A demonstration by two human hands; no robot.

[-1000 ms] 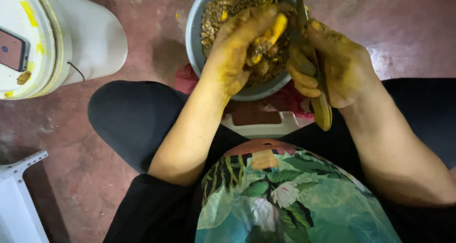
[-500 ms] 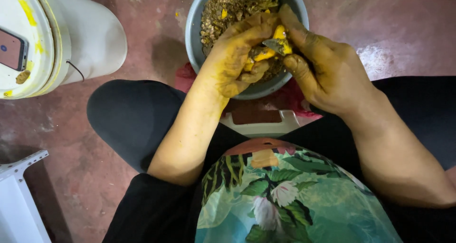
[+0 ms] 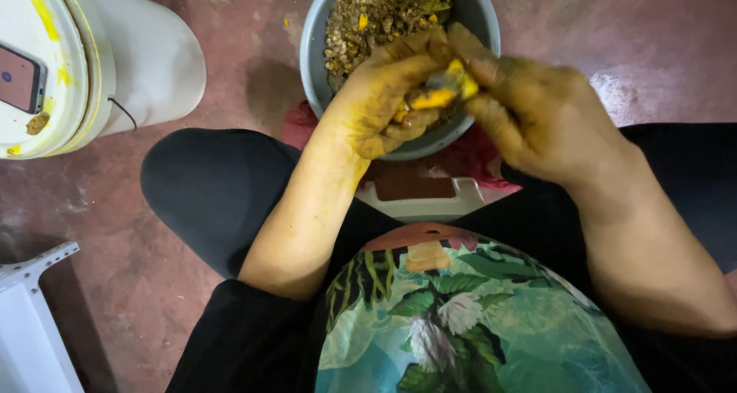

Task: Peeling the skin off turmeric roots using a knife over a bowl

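Right now the left hand (image 3: 380, 105) is clamped on a small yellow root (image 3: 431, 99) above the grey bowl (image 3: 316, 32), the right hand (image 3: 537, 117) pinches its tip, so I think slow, careful peeling keeps scraps falling into that bowl.

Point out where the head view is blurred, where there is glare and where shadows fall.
Head view: right hand and yellow piece smeared by motion blur; left hand sharper; pale glare on the red floor right of the grey bowl; soft shadow left of it.
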